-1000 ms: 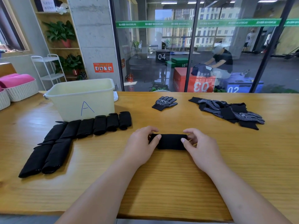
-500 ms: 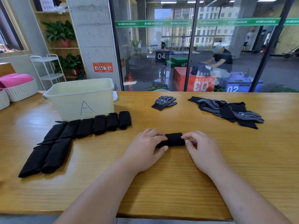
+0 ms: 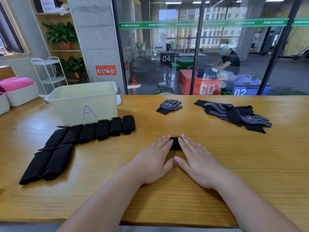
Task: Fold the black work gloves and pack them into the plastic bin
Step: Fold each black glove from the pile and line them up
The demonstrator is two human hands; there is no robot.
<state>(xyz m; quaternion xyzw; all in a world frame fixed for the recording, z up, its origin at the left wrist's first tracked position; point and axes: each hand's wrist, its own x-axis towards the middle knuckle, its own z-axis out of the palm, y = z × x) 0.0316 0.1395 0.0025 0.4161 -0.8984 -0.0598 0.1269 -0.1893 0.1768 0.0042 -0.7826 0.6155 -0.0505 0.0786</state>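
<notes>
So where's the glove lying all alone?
In the head view, the single dotted glove lies far across the table, just right of centre, between the plastic bin and the glove pile.

folded glove [image 3: 175,142] mostly covered, L basket [image 3: 3,104] cropped

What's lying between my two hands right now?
A folded black glove, seen in the head view. The left hand and right hand rest flat with straight fingers over its two ends.

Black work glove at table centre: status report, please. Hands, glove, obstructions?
Left hand and right hand open, flat, pressing. Folded black knit glove under their fingers, on the wooden table. Row of folded black gloves lies before the cream plastic bin.
</notes>
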